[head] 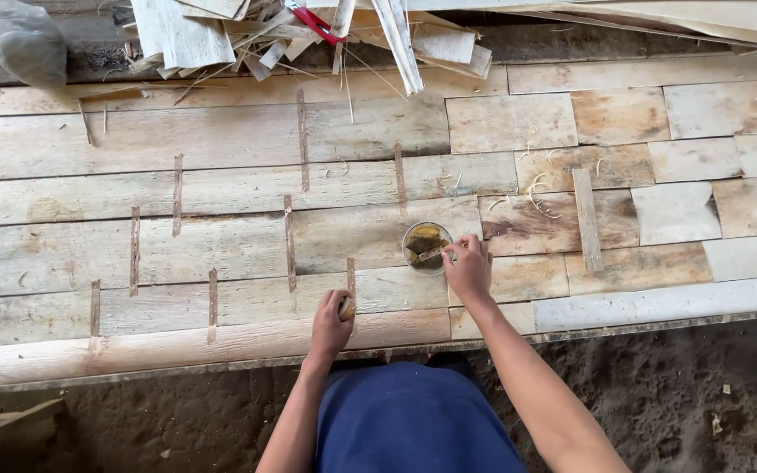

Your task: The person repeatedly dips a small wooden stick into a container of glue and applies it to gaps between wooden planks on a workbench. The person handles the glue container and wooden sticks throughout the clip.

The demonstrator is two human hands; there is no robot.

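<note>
- Over the wooden tabletop [221,245], my right hand [468,267] reaches forward, fingers pinched on a small stick [431,253] in the glass jar [426,247].
- Near the front edge, my left hand [330,326] curls closed around a small roll [346,308].

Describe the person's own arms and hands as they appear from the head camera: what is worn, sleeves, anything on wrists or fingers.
Both forearms are bare from elbow to wrist; no sleeve shows on either. The left hand and right hand wear no gloves, and no watch, band or ring can be made out at this size. The only clothing in view is a plain dark blue garment between the arms.
</note>
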